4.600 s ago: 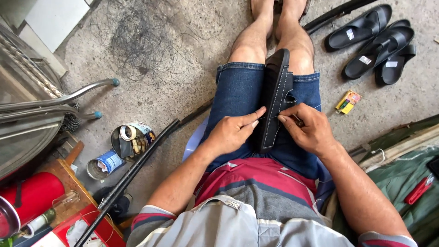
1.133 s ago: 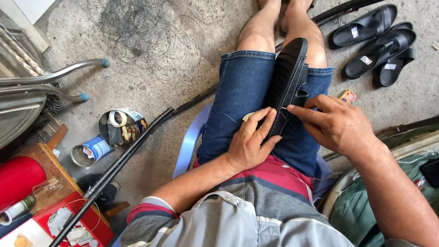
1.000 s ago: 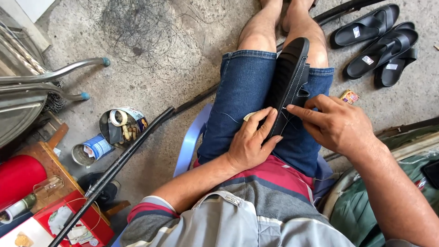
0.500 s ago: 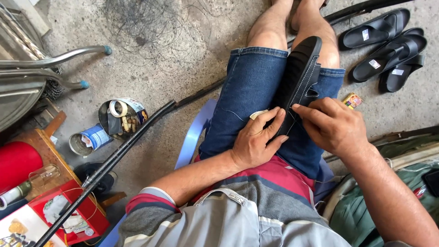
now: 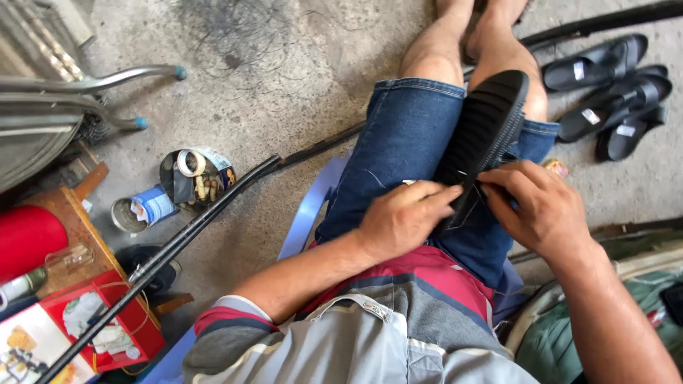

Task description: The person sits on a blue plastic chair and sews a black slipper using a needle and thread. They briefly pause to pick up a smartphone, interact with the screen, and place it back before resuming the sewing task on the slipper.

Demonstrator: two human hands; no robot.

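Observation:
A black sandal point(image 5: 487, 131) lies sole up along my lap, between my legs in blue denim shorts. My left hand point(image 5: 402, 220) presses on the sandal's near end, fingers curled toward its edge. My right hand point(image 5: 537, 206) grips the same end from the right side, fingertips pinched at the sole's edge. Something small and pale shows just under my left fingers, too small to identify. I sit on a pale blue plastic stool point(image 5: 309, 210).
Several black sandals point(image 5: 619, 92) lie on the concrete at the upper right. An open tin of small items point(image 5: 193, 178) and a smaller can point(image 5: 139, 210) stand at left. A long black strip point(image 5: 192, 235) crosses the floor. A red box point(image 5: 99, 327) and metal chair legs point(image 5: 99, 78) are at the left.
The view has swung slightly, and both hands have stayed on the sandal's near end. Earlier the sandal lay lower on my lap with my hands a little apart on it.

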